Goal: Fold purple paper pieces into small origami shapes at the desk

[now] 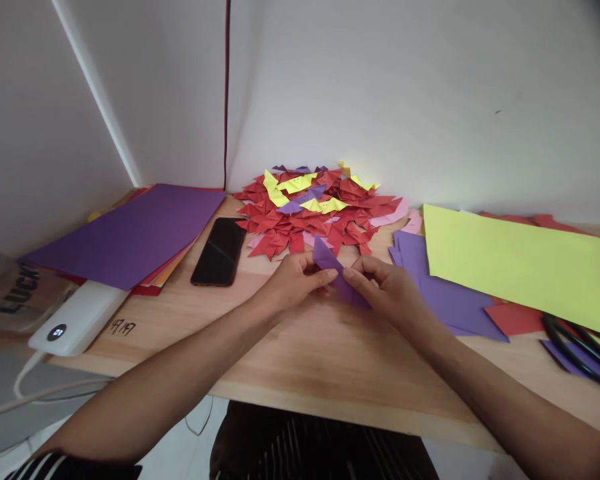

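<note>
A small folded piece of purple paper [353, 291] is held between both hands, a little above the wooden table. My left hand [300, 280] pinches its left part, thumb on the near face and fingers behind. My right hand [377, 283] grips the right part the same way, with its thumb tip close to the left thumb. The paper's upper corner points up past the left fingers. Just behind the hands lies a heap of folded paper shapes [325, 207], mostly red, with some yellow, purple and pink ones; several yellow ones carry small dots.
A black phone [219, 252] lies left of the hands. Further left, purple sheets [145, 230] overlap a white power bank [83, 317] with a cable. To the right are a yellow sheet [520, 260], purple pieces [455, 293] and black scissor handles [575, 347]. A wall stands behind.
</note>
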`<action>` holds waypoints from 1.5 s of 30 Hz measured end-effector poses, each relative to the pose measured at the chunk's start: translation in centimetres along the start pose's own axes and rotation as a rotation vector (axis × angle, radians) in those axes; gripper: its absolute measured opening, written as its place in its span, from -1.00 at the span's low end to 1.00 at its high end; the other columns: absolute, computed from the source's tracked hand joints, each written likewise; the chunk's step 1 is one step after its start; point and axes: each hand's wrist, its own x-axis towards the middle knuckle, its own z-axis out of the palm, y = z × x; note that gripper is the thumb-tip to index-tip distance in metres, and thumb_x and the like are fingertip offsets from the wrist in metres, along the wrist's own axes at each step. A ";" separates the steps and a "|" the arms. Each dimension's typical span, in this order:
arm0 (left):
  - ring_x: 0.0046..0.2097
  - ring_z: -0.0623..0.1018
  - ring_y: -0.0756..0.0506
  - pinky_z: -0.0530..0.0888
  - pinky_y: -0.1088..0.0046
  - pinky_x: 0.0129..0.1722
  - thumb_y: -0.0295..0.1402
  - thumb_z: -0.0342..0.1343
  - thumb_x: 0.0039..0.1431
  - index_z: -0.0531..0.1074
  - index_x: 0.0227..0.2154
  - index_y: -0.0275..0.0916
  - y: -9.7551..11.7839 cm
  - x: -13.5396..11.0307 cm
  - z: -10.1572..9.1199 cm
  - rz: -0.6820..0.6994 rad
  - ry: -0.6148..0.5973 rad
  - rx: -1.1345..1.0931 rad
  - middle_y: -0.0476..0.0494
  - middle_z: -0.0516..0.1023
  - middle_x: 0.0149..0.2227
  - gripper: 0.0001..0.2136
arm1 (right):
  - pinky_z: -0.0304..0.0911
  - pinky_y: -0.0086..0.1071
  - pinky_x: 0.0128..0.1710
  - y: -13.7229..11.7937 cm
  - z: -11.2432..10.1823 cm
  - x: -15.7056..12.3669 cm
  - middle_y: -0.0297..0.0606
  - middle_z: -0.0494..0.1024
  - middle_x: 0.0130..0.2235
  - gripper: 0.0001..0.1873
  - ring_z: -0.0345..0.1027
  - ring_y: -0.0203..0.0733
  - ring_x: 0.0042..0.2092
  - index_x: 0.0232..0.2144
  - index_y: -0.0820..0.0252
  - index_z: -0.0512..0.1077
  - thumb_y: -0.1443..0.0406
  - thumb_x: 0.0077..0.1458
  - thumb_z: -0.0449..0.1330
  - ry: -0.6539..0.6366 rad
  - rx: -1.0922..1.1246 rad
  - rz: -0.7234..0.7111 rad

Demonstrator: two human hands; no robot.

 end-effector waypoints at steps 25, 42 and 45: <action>-0.33 0.53 0.02 0.40 0.50 -0.28 -0.22 0.02 0.26 0.53 -0.26 -0.35 2.5 0.3 -1.7 0.015 -0.093 0.350 -0.15 0.58 -0.35 -0.71 | 0.20 -0.34 -0.31 0.3 -1.1 0.0 -0.36 0.55 -0.44 -0.89 0.36 -0.25 -0.41 -0.39 0.11 0.43 0.33 0.17 0.12 -0.070 -0.353 -0.291; -0.16 0.41 -0.12 0.26 0.30 -0.21 -0.41 0.00 0.30 0.49 -0.32 -0.27 -0.5 -0.1 0.1 0.772 0.096 1.589 -0.13 0.52 -0.29 -0.83 | 0.14 -0.25 -0.15 1.6 -0.9 0.4 -0.23 0.57 -0.33 -0.73 0.40 -0.18 -0.26 -0.34 0.15 0.50 0.25 0.30 0.03 -0.073 -0.627 -0.454; -0.18 0.41 -0.12 0.27 0.29 -0.23 -0.41 0.01 0.29 0.49 -0.32 -0.28 -1.0 -0.4 0.2 0.765 0.018 1.676 -0.12 0.50 -0.30 -0.84 | 0.23 -0.31 -0.19 1.3 -1.4 0.4 -0.21 0.58 -0.26 -0.75 0.44 -0.18 -0.22 -0.29 0.17 0.53 0.25 0.28 0.06 -0.194 -0.596 -0.411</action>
